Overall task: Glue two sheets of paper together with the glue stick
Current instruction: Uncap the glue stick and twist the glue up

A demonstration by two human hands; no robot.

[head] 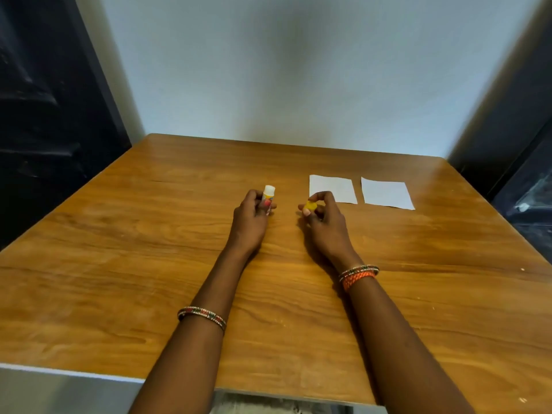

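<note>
Uncapping step: left hand (252, 212) grips glue stick (268, 196), right hand (321, 215) pinches yellow cap (310, 206); next, likely glue the nearer-left sheet (333, 188).

Single head-worn view, wide-angle, looking forward and down over wooden table (149, 264). Near table edge at 6 o'clock, wall (298, 70) at 12 o'clock. Forearms enter from bottom, close to lens. No second view to overlap.

Left hand (251, 215) gripping uncapped glue stick (268, 196), right hand (322, 218) pinching yellow cap (310, 206), two paper sheets (332, 189) side by side on table (149, 249)
</note>
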